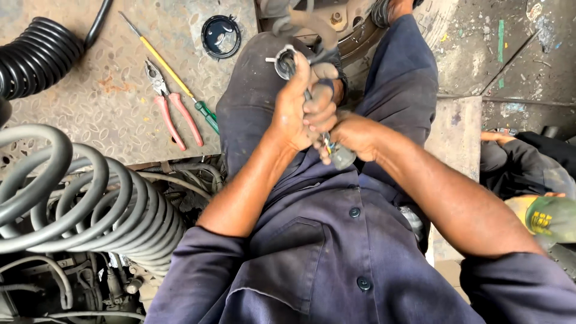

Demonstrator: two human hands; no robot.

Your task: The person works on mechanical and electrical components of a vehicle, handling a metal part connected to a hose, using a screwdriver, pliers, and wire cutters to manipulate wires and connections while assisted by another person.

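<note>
- Worn steel tread plate (pixel 114 90), rust-spotted and grimy, fills the upper left of the head view; concrete floor (pixel 516 54) with paint flecks lies at the upper right.
- On the plate lie red-handled pliers (pixel 171 108), and just beside them a long screwdriver (pixel 174 78) with a yellow shaft and green handle; the two are nearly touching at the handle end.
- A round black cap (pixel 221 37) sits on the plate above the person's knee, apart from the tools.
- Black coiled hose (pixel 36 57) curls in the top left corner; larger grey coiled hoses (pixel 90 204) loop across the lower left, over a tangle of pipes and fittings.
- The person wears dark blue buttoned overalls (pixel 336 252), sleeves pushed up, knees drawn up in front.
- The left hand (pixel 297 108) is clenched around a grey cable (pixel 308 95), up near a round grey connector (pixel 285 62) with a metal-rimmed opening that sits over the knee.
- The right hand (pixel 351 135) is closed on the lower part of the same cable, gripping a grey sleeve end (pixel 342 157); small coloured wires (pixel 327 144) show between the two hands.
- Both hands press together in front of the chest, above the lap.
- At the right edge, another person's dark sleeve (pixel 528 168) and a green and yellow object (pixel 549 219) come into view; what that object is cannot be told.
</note>
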